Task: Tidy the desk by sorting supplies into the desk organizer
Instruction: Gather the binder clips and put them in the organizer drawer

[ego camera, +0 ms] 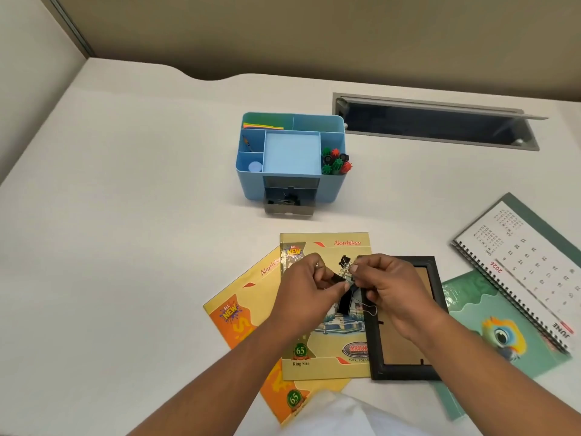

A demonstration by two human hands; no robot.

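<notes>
A blue desk organizer point(251, 180) stands mid-desk, its small clear drawer point(289, 209) pulled out at the front with binder clips inside. Markers point(335, 162) fill its right compartment, coloured paper point(262, 125) the back left, a pen point(247, 143) a left slot. Closer to me, above two yellow notebooks point(327, 350), my left hand point(306, 289) and my right hand point(390, 291) meet and pinch a tangle of black binder clips point(345, 302) with wire handles. Both hands grip the clips together.
A black picture frame point(405, 369) lies face down right of the notebooks. A green booklet point(503, 335) and a spiral desk calendar point(528, 265) lie at the right. An open cable hatch point(434, 124) is set in the desk behind the organizer.
</notes>
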